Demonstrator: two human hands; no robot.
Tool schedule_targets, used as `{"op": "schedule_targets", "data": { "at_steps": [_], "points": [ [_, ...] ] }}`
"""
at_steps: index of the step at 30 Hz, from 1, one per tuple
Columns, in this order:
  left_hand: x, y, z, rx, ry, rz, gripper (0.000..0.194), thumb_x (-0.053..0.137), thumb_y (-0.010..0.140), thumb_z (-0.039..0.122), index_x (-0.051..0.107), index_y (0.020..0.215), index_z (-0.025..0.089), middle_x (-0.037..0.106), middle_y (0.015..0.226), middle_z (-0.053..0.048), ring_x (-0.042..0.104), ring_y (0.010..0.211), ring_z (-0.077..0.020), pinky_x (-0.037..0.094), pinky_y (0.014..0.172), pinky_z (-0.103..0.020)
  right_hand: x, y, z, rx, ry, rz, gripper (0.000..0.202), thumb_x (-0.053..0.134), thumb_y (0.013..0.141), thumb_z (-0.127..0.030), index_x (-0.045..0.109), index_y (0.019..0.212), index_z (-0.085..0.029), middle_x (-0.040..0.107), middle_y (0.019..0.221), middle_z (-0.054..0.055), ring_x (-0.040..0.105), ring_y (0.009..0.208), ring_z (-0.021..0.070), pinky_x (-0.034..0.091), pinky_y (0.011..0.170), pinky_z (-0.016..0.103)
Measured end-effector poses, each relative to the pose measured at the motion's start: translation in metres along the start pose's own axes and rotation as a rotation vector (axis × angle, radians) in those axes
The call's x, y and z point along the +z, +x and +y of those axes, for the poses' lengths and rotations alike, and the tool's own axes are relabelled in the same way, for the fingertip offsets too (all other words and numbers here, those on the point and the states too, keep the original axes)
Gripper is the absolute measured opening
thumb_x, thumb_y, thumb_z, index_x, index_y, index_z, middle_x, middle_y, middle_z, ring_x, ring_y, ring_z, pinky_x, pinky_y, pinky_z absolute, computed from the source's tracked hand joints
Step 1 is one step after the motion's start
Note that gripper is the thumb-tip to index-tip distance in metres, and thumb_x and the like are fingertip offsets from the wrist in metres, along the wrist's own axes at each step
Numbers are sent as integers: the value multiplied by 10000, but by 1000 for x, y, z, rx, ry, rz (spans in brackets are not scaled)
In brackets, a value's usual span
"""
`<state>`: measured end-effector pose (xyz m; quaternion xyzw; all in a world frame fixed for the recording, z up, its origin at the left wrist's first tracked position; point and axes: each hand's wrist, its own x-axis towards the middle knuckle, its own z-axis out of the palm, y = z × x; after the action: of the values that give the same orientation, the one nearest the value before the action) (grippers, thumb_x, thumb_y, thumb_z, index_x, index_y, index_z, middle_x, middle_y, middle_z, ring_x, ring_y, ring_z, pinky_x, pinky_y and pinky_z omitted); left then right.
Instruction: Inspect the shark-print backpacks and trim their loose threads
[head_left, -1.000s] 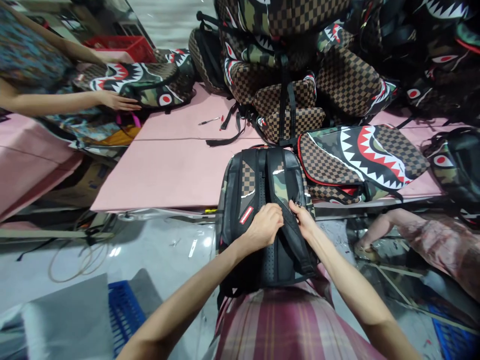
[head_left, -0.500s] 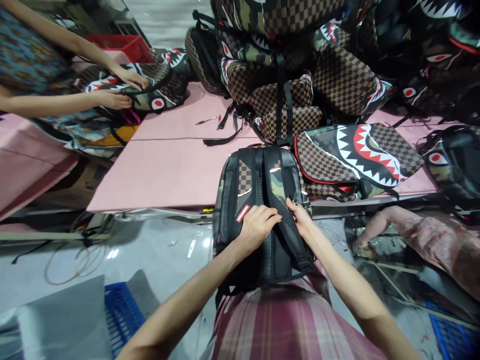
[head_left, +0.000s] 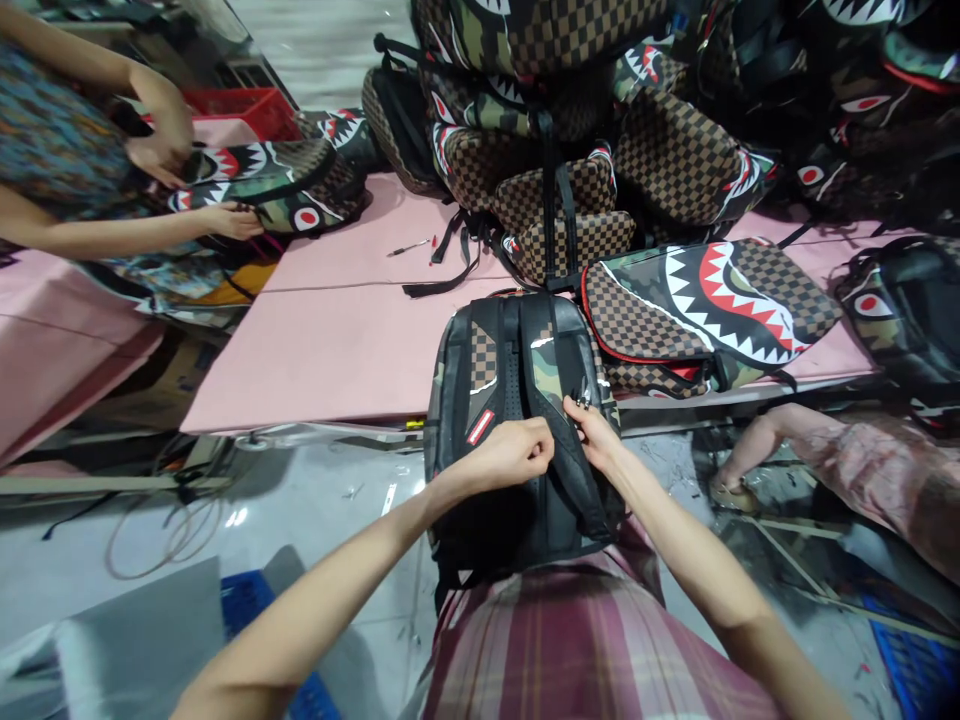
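A black backpack (head_left: 517, 520) with checkered and camouflage patches leans upright against the table edge, its straps facing me. Over its middle, my left hand (head_left: 525, 450) is curled closed near the right-hand strap; whatever its fingers hold is too small to make out. My right hand (head_left: 589, 425) pinches the edge of that strap (head_left: 574, 465), beside a small metallic thing I cannot make out. A red label (head_left: 481, 427) sits on the other strap.
A shark-mouth bag (head_left: 712, 305) lies on the pink table (head_left: 337, 350), with piled checkered bags (head_left: 667, 160) behind. At left, a person's hands (head_left: 232, 220) work on another bag. A seated person's leg (head_left: 765, 440) shows at right, blue crates (head_left: 915, 660) below.
My left hand has curled into a tighter closed shape, with its wrist turned, while my right hand keeps its pinch. One hand of the person at left has drawn back from the bag's middle.
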<state>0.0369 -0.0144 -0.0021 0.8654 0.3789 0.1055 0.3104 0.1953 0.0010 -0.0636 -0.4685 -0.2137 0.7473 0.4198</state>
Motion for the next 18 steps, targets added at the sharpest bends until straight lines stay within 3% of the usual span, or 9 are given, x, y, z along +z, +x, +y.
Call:
{"op": "schedule_targets", "data": {
  "at_steps": [3,6,8,10,14,18],
  "points": [
    [5,-7,-8,-166,-502,64,114,443,750,168,517,663,158,540,735,-5,519,667,-107,406,624,-217,-3,-2,-4,-87,-132,33,373,700,624,-521,530,648,-190,427,433,-74,336,360,62,264,355,197],
    [12,-12,-11,-302,-751,165,134,487,752,255,531,683,148,558,751,-19,554,739,-134,423,706,-253,-12,-16,-13,-338,-561,177,393,669,659,-510,608,903,-208,571,631,-23,514,560,127,385,516,237],
    [16,-13,-9,-339,-834,179,154,513,744,285,535,681,146,568,753,-22,559,751,-141,420,738,-268,-20,-32,-21,-511,-921,275,484,667,684,-475,558,1092,-237,625,843,11,566,736,174,412,653,282],
    [17,-14,-8,-345,-882,193,169,527,736,303,535,674,146,566,749,-21,555,751,-142,413,755,-275,-27,-49,-28,-669,-1234,287,422,609,767,-436,531,1123,-223,624,949,41,568,829,199,394,725,309],
    [19,-14,-6,-333,-898,213,197,528,746,327,532,669,146,549,746,-18,538,759,-141,399,759,-271,-28,-72,-30,-982,-1665,125,215,477,890,-343,594,939,-169,630,868,67,541,803,192,330,705,320],
    [24,-10,-7,-316,-885,215,188,523,752,315,531,668,147,534,744,-12,532,752,-135,405,757,-267,-14,-74,-28,-1109,-1886,101,196,449,912,-266,615,916,-163,636,824,69,505,754,184,279,678,341]
  ]
}}
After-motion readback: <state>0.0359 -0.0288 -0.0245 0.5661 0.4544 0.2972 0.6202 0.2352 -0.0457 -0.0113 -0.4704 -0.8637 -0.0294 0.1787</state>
